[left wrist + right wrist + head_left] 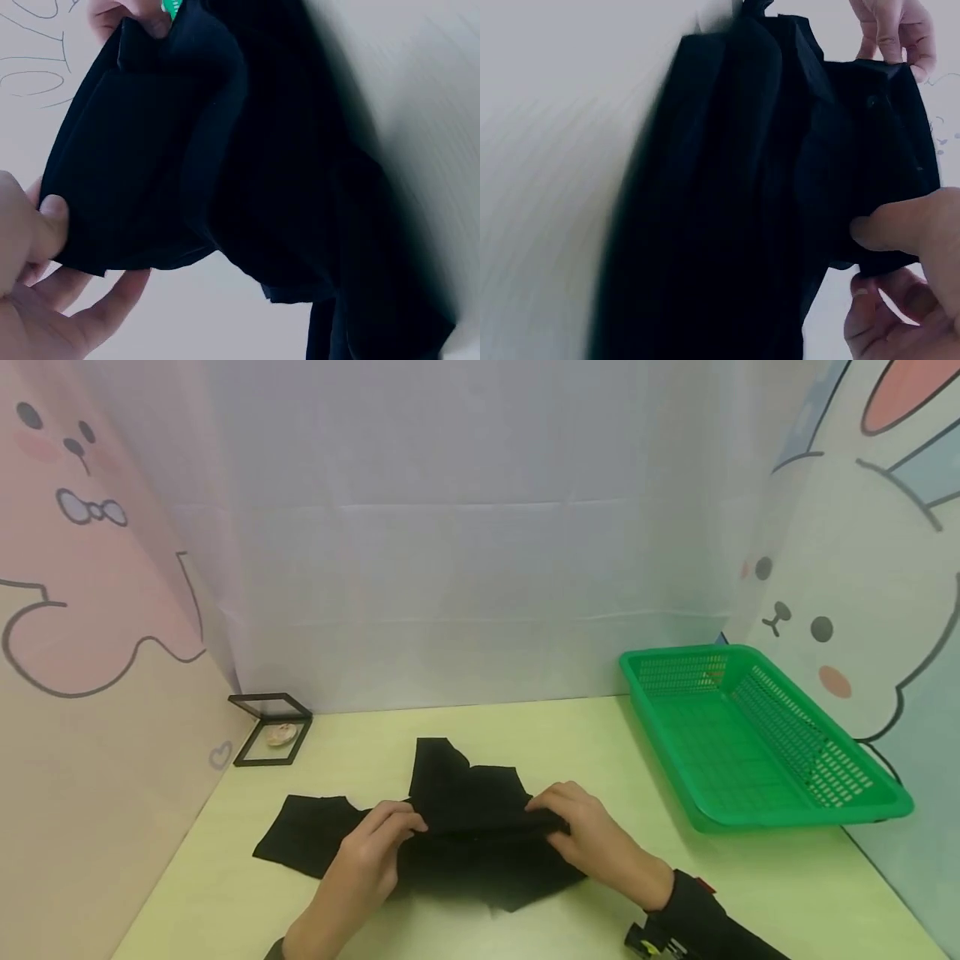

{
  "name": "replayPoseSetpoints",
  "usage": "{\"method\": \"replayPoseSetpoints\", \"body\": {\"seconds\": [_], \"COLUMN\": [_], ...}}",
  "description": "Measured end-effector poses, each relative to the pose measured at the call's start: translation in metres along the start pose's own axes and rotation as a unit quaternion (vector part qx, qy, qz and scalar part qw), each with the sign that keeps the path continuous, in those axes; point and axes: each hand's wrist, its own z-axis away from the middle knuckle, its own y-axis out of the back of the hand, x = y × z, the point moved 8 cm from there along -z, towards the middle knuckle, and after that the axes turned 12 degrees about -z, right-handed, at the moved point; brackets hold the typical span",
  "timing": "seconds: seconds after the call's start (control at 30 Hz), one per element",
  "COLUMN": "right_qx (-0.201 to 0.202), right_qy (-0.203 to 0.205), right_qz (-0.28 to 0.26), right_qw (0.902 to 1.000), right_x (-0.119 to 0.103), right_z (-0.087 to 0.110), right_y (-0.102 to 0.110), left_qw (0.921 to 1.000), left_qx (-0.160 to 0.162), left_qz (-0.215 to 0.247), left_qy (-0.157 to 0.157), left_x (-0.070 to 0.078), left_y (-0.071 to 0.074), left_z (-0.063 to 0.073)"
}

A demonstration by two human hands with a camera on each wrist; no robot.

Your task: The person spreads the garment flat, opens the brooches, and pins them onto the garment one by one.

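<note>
A black cloth garment (465, 818) is partly lifted and partly spread over the pale table, its folds hiding its full shape. At its left upper edge my left hand (371, 852) pinches the fabric; the thumb (54, 217) lies on the cloth in the left wrist view. My right hand (600, 843) holds the right end of the same edge, thumb on the near face and fingers behind. A small round button-like spot (871, 101) shows on the garment (780, 187) in the right wrist view. Several flaps of cloth lie beyond and left of the hands.
A green plastic basket (675, 768) stands at the right of the table (570, 735). An open black-framed case (262, 762) with a small pale object (281, 735) sits at the back left. A white curtain (450, 568) and printed side panels enclose the table.
</note>
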Motion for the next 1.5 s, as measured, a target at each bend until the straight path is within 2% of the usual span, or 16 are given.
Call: {"method": "replayPoseSetpoints", "body": {"seconds": [0.17, 0.23, 0.43, 0.7, 0.9, 1.07, 1.3, 1.4, 1.5], "right_qx": [0.052, 0.062, 0.07, 0.07, 0.082, 0.107, 0.123, 0.134, 0.134], "right_qy": [0.062, 0.072, 0.053, 0.043, 0.059, 0.076, 0.11, 0.11, 0.105], "right_qz": [0.012, 0.008, 0.0, -0.006, -0.033, -0.063, -0.099, -0.105, -0.106], "right_qw": [0.9967, 0.9955, 0.9962, 0.9966, 0.9943, 0.9894, 0.9812, 0.9792, 0.9796], "right_x": [-0.006, -0.006, -0.005, -0.012, -0.023, -0.036, -0.05, -0.051, -0.05], "right_z": [0.002, 0.001, 0.001, 0.001, -0.002, -0.01, -0.022, -0.023, -0.021], "right_y": [0.012, 0.017, 0.033, 0.054, 0.069, 0.087, 0.111, 0.117, 0.116], "left_qw": [0.9995, 0.9995, 0.9991, 0.9994, 0.9977, 0.9913, 0.9792, 0.9777, 0.9774], "left_qx": [0.011, 0.015, 0.027, 0.025, 0.051, 0.09, 0.097, 0.091, 0.07], "left_qz": [0.029, 0.028, 0.018, 0.021, 0.044, 0.096, 0.174, 0.181, 0.179], "left_qy": [-0.005, -0.001, 0.028, 0.011, 0.008, 0.012, 0.038, 0.057, 0.087], "left_x": [0.005, 0.005, 0.003, 0.009, 0.015, 0.019, 0.022, 0.022, 0.018], "left_y": [-0.001, -0.002, -0.001, 0.001, 0.006, 0.014, 0.02, 0.02, 0.015], "left_z": [-0.003, -0.004, -0.004, -0.008, -0.022, -0.037, -0.053, -0.054, -0.051]}}
